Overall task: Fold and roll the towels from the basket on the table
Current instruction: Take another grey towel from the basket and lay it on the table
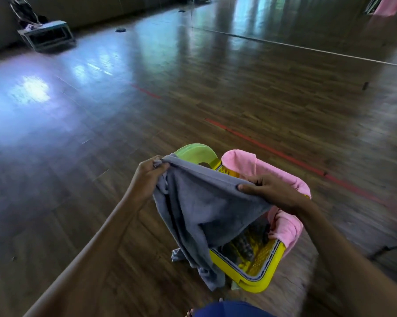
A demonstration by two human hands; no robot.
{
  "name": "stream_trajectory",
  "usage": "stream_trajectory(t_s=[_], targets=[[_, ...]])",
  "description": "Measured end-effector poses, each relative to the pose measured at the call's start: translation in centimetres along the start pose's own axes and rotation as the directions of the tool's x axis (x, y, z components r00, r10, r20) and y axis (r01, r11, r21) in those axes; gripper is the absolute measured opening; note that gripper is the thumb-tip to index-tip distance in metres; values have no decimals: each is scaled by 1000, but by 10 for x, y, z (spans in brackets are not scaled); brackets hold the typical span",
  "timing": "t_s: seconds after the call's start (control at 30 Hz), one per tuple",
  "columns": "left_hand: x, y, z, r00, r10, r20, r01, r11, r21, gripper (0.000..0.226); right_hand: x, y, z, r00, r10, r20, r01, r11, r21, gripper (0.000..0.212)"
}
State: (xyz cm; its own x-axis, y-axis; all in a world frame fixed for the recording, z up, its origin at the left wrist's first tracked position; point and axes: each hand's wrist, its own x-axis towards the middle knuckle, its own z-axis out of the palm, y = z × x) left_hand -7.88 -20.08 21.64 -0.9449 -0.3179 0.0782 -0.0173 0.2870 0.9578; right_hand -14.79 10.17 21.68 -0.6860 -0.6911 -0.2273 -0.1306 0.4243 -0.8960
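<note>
Grey towel (204, 209) held up over the basket (257, 283), stretched between both hands. We log it as a slack hanging sheet, its lower tail trailing down outside the basket's near-left corner. We cannot tell whether the tail touches the wooden floor (216, 88).

Arms: both bare forearms reach forward from the near edge, one from lower left and one from lower right, converging above the basket.

Left hand (147, 177): fingers curled, pinching the towel's top-left corner, with fabric bunched just below the fist.

Right hand (270, 191): fingers curled over the top hem, thumb tip on the front of the edge, gripping it. We note the left hand sits farther and slightly higher than the right.

Basket: yellow plastic, green handle (195, 152) on its far-left side, standing on the floor. Pink towel (286, 225) draped over its far and right rim, hanging partly inside.

Surface and room: floor is dark and glossy, with pale window glare at left. Red tape lines (264, 144) run diagonally beyond the basket. Metal-framed box (47, 36) sits far left beside the wall.
</note>
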Motion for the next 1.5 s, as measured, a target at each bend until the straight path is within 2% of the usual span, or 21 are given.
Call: stream_trajectory(t_s=[0.07,0.17,0.2,0.3,0.4,0.57,0.63,0.73,0.8,0.9,1.0,1.2,1.33,1.5], targets=[[-1,-2,3,999,-2,40,0,998,62,24,-6,3,-2,1000,0,-18,1,999,33,66],[-7,-2,22,993,-9,116,-10,987,161,18,-6,-6,-1,999,-22,-32,26,990,138,38],[-9,0,31,988,-5,153,-20,987,161,19,-4,-11,0,999,-38,-36,43,989,139,35],[-20,16,54,982,-15,188,10,1000,30,27,4,-21,8,994,-95,-47,98,994,51,44],[-29,24,66,981,11,195,-9,1000,-10,21,0,-27,15,994,-87,-64,88,996,14,42],[-42,25,69,968,58,242,-67,997,28,14,-32,-22,27,992,-47,-118,58,993,99,48],[-54,29,74,954,80,289,-82,997,-5,14,-55,-21,35,989,-24,-146,46,988,148,49],[-83,43,92,914,111,390,-81,993,-92,12,-97,-21,51,969,1,-247,52,977,209,35],[-105,55,109,876,150,458,-95,985,-142,15,-127,-19,60,947,18,-322,59,972,227,38],[-140,80,138,806,213,552,-100,969,-227,10,-175,-19,70,895,53,-442,57,971,231,49],[-167,110,171,733,292,614,-123,945,-303,13,-222,-21,66,832,74,-549,99,955,280,29],[-191,171,245,640,400,657,-191,910,-368,16,-299,-23,28,654,114,-748,126,959,255,46],[-187,209,308,588,415,694,-106,891,-442,22,-335,-17,-15,536,118,-836,128,967,219,28],[-162,255,406,549,404,732,17,870,-493,15,-365,-3,-100,401,83,-912,105,985,136,38]])
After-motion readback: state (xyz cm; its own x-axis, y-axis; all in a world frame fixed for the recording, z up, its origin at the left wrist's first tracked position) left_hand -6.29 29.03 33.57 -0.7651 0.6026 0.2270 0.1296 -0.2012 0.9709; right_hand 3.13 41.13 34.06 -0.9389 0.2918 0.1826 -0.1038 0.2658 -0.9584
